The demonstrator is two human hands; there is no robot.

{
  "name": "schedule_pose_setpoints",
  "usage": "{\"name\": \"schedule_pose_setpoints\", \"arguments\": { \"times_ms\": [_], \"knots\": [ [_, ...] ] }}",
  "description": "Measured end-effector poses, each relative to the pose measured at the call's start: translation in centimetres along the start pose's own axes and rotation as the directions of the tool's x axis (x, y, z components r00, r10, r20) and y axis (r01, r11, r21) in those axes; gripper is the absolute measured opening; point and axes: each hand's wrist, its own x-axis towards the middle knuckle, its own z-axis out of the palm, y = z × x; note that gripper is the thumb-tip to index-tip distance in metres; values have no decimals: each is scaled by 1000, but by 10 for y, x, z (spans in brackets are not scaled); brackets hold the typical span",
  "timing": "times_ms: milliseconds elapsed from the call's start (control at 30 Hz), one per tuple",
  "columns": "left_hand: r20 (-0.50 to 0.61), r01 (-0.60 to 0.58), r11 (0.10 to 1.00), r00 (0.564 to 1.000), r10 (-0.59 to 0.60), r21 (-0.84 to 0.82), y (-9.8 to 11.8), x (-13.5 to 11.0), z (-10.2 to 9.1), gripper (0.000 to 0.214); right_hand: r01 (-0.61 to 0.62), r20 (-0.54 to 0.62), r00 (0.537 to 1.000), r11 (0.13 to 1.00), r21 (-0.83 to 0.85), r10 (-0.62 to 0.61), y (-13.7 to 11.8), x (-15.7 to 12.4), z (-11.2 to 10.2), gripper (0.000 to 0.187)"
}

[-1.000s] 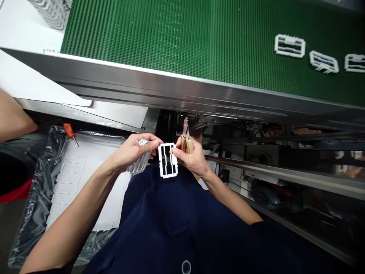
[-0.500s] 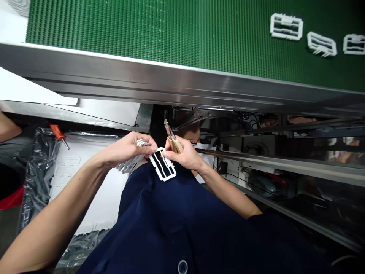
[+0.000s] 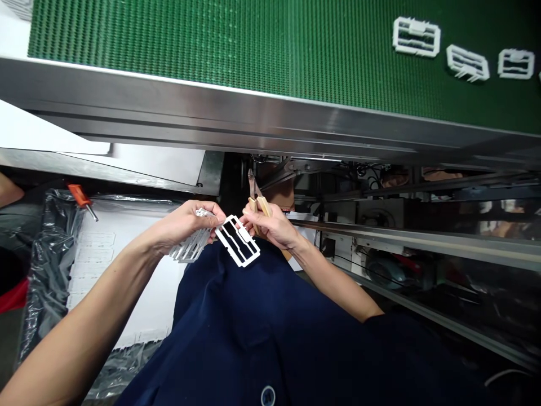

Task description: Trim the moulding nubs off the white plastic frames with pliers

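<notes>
My left hand (image 3: 192, 223) is closed on several white plastic frames. A stack of them (image 3: 190, 248) hangs below the palm, and one single frame (image 3: 239, 241) is pinched at its upper corner between thumb and finger. My right hand (image 3: 270, 225) grips a pair of cutting pliers (image 3: 258, 204) with tan handles, jaws pointing up and away from me. The right fingertips are beside the upper edge of the single frame; whether they touch it I cannot tell.
A green ribbed conveyor belt (image 3: 169, 39) with a metal side rail (image 3: 177, 104) runs across the top. White frames (image 3: 416, 37) lie on its right part. At left, an orange-handled tool (image 3: 80, 196) lies by a plastic-lined box of white sheets (image 3: 127, 293). Another person's arm (image 3: 8, 189) shows at the left edge.
The right fingers have drawn back from the single frame's edge, and the pliers have turned more upright. My left hand still holds the frames. The whole view has shifted slightly.
</notes>
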Motion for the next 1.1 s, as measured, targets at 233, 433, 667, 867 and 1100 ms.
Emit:
{"name": "schedule_pose_setpoints", "arguments": {
  "times_ms": [233,433,667,867,1100],
  "knots": [
    [48,5,999,999,-7,45,-2,-6,-3,14,91,-17,995,982,-168,-95,6,-1,0,31],
    [95,-81,987,993,68,139,-5,-11,-3,17,90,29,996,979,-183,-87,10,-2,0,29],
    [107,-165,953,984,141,254,-14,-11,-5,18,67,69,996,984,-166,-56,15,-2,0,33],
    [38,-350,878,933,358,325,-18,-12,1,17,91,124,990,978,-186,-69,23,0,-1,32],
    [107,-464,836,885,454,293,-27,-22,12,16,113,234,970,979,-168,-72,34,-4,7,30]
  ]
}}
